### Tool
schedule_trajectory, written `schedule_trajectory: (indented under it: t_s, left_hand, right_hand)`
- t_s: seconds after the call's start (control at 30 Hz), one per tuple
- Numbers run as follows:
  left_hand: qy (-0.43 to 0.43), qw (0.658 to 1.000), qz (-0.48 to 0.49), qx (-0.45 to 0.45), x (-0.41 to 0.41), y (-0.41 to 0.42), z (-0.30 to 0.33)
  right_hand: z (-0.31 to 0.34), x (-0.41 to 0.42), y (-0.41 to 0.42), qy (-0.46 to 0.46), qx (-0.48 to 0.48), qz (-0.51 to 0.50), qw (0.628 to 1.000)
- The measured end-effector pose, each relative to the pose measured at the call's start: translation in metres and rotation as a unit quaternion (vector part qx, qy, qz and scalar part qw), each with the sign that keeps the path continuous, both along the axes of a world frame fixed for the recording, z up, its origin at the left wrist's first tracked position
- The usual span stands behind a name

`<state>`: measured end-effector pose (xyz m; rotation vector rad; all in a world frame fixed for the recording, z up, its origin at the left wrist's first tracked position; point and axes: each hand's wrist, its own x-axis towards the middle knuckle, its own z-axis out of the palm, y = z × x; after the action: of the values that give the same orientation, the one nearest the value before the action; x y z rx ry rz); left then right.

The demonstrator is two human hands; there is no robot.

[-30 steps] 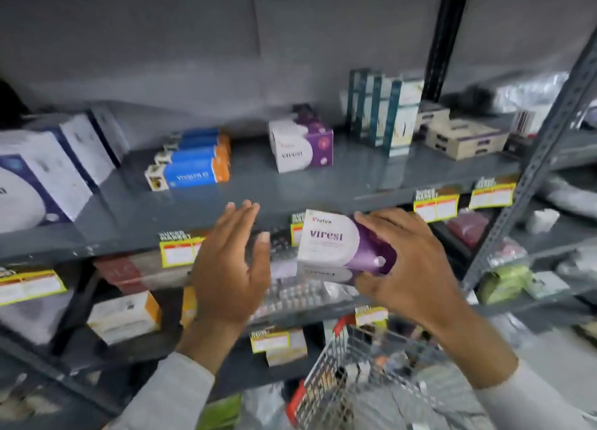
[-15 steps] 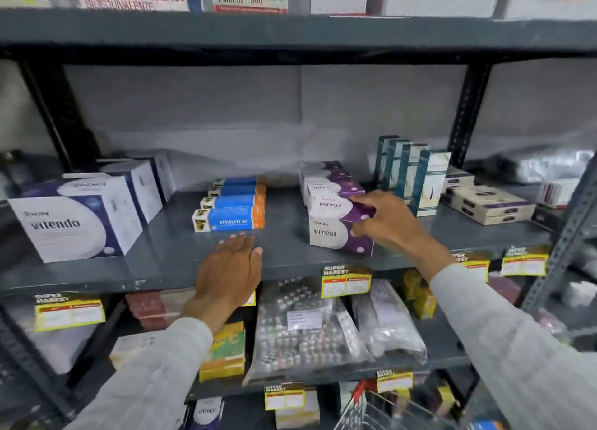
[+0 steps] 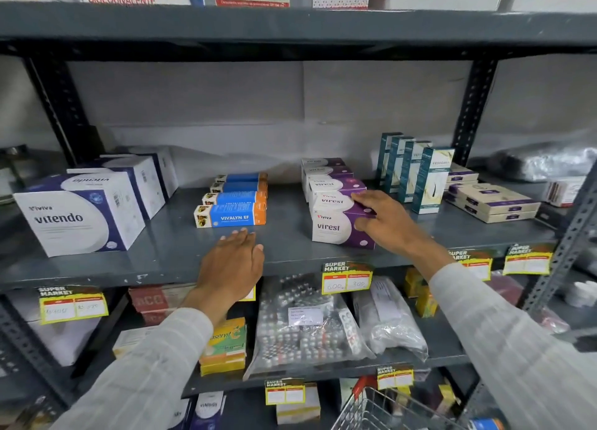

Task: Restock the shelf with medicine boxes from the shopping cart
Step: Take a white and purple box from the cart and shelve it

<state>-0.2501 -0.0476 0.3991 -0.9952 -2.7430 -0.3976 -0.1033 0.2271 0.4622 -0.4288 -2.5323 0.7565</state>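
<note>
Since a moment ago, the right hand (image 3: 386, 223) has let its fingers lift a little off the top purple and white Virest box (image 3: 339, 202); now only the fingertips touch it, and the hand is spread open and grips nothing. That box sits on top of another Virest box (image 3: 339, 231) at the front of a row of the same boxes on the grey shelf (image 3: 168, 252). The left hand (image 3: 231, 269) lies flat and open on the shelf's front edge, holding nothing, just in front of the blue and orange Vivalyn boxes (image 3: 231, 214). To the left stand big white Vitendo boxes (image 3: 77, 216). To the right stand tall teal boxes (image 3: 431, 181), then flat cream boxes (image 3: 491, 203) stacked up. On the shelf below, a clear bag (image 3: 303, 329) holds what look like pill strips, but they are blurry. At the bottom, a corner of the wire shopping cart (image 3: 381, 410) shows; what is inside it is hidden.
</note>
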Motion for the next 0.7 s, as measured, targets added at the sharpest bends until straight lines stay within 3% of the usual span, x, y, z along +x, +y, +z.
schedule_trajectory:
  t_s: [0.1,0.2,0.3,0.4,0.53,0.7]
  left_hand:
    - [-0.024,0.999,0.02,0.016,0.01,0.0,0.015]
    - [0.005,0.996,0.03,0.079,0.026,0.003,0.029]
    - [0.057,0.985,-0.018,0.162,0.052,0.006,0.028]
    - [0.087,0.967,-0.087,0.225,0.092,0.009,0.012]
    - [0.087,0.947,-0.159,0.265,0.138,0.018,-0.035]
    - [-0.015,0.968,-0.185,0.17,0.174,0.037,-0.117]
  right_hand:
    - [-0.001,0.013,-0.007,0.005,0.031,-0.019,0.999]
    - [-0.005,0.036,-0.016,0.096,0.094,-0.051,0.99]
    - [-0.017,0.067,-0.028,0.21,0.098,-0.038,0.972]
    - [-0.043,0.097,-0.039,0.26,0.108,-0.031,0.959]
    - [-0.09,0.13,-0.039,0.269,0.096,-0.038,0.958]
    - [-0.161,0.165,-0.022,0.193,0.033,-0.064,0.979]
